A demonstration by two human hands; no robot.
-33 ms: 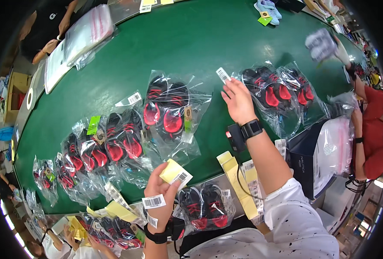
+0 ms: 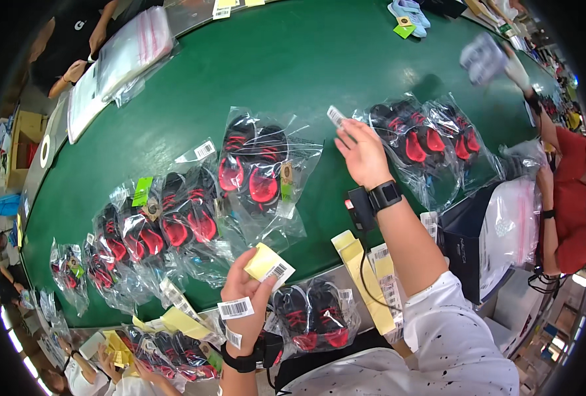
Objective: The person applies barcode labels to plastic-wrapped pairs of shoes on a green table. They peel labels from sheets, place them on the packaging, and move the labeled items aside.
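Observation:
My left hand [image 2: 245,300] pinches a yellow label backing sheet [image 2: 262,262] with a white barcode label at its edge. Two more barcode stickers [image 2: 235,308] cling to the back of that hand and near the wrist. My right hand [image 2: 362,150] is raised over the green table, a small white barcode sticker [image 2: 335,116] at its fingertips, the other fingers loosely spread. Between the hands lies a clear bag [image 2: 293,148] around black shoes with red soles and laces [image 2: 263,181]. Right of my right hand are more bagged shoes [image 2: 417,142], a little apart from it.
A row of bagged shoes [image 2: 174,228] extends left. Yellow label strips [image 2: 365,284] and another bagged pair [image 2: 311,315] lie by the near edge. A dark box with plastic bags [image 2: 504,231] stands at right. A co-worker's hand [image 2: 517,71] holds pale shoes [image 2: 483,59]; stacked bags [image 2: 131,53] lie far left.
My right hand has shifted slightly left with the sticker, which is now turned more edge-on. The co-worker's pale shoes have moved a little left. My left hand looks still.

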